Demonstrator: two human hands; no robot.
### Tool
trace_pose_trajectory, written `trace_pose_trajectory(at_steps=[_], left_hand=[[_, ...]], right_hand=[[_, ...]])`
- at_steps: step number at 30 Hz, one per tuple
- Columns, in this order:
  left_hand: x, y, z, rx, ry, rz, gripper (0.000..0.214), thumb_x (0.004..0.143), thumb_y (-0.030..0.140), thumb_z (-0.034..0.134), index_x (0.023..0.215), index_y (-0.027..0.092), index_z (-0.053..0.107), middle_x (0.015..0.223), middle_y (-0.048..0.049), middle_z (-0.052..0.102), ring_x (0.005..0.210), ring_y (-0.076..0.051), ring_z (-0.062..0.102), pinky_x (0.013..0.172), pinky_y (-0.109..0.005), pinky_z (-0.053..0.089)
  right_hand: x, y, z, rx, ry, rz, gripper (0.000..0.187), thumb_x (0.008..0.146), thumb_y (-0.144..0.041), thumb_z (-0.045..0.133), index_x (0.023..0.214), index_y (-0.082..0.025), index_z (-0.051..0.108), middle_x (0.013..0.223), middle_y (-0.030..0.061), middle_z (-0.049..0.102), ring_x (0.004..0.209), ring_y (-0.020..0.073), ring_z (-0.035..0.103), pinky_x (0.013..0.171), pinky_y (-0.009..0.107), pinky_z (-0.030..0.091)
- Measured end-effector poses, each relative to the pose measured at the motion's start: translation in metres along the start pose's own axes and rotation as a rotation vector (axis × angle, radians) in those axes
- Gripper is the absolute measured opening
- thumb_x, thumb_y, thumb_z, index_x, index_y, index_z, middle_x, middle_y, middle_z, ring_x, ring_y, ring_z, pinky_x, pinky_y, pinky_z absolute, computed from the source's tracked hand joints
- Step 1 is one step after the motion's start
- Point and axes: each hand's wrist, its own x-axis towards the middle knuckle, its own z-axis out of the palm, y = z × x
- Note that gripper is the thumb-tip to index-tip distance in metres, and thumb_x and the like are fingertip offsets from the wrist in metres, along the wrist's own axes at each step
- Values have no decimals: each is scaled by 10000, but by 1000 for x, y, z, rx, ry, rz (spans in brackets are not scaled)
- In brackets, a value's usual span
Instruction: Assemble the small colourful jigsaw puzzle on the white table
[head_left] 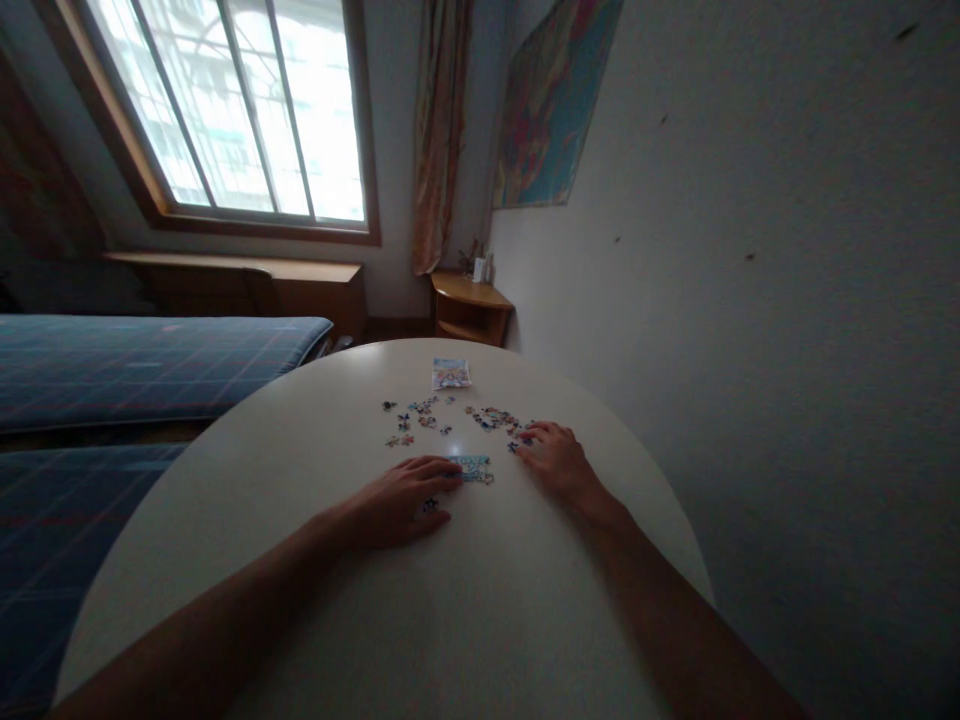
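Note:
My left hand (405,495) lies flat with its fingers stretched out and apart. Its fingertips rest on the left end of a small joined strip of light-blue jigsaw puzzle (472,467). A dark loose puzzle piece (430,506) lies between its thumb and fingers. To the right, my right hand (556,460) is open, its bent fingers reaching down to a few dark-blue puzzle pieces (514,446) on the table. The fingertips partly cover these pieces. Beyond the hands are a cluster of mixed loose pieces (496,418) and a scattered group (426,421) farther left.
A small picture card or packet (451,373) lies near the far edge of the round white table (360,620). A bed with a blue plaid cover (150,365) stands to the left, and a white wall (750,400) runs along the right. A wooden corner shelf (471,290) stands behind.

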Motion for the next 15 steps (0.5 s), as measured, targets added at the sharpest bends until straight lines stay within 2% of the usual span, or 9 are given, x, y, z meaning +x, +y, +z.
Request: trace_pose_trajectory(at_steps=[5,10,15], left_hand=[[-1,-1,1,10,3,16,470,932,334,569,1391,254,508,1488,-73,475,1354,-268,448,1144,-441,374],[0,0,1,-7,11,7,480,921,328,588,1390,257,511,1481,-68,484,1347,-269,458,1137,-449,382],[0,-1,2,-14,28,18,464,925,342,586,1378,260,522,1479,-73,487,1347,-268,459,1134,-449,384]], right_hand=[[1,-6,4,-38,-41,40,439,898,-485,563,1270,-276,664,1400,97,546,1273,303,455,1044,461,369],[-3,-12,1,-14,-58,-17,386,868,-466,609,1216,-323,692,1401,82,537,1294,297,437,1064,472,338],[-3,-9,-1,-3,-64,-34,390,836,-436,642,1198,-300,692,1413,85,529,1300,295,439,1066,472,340]])
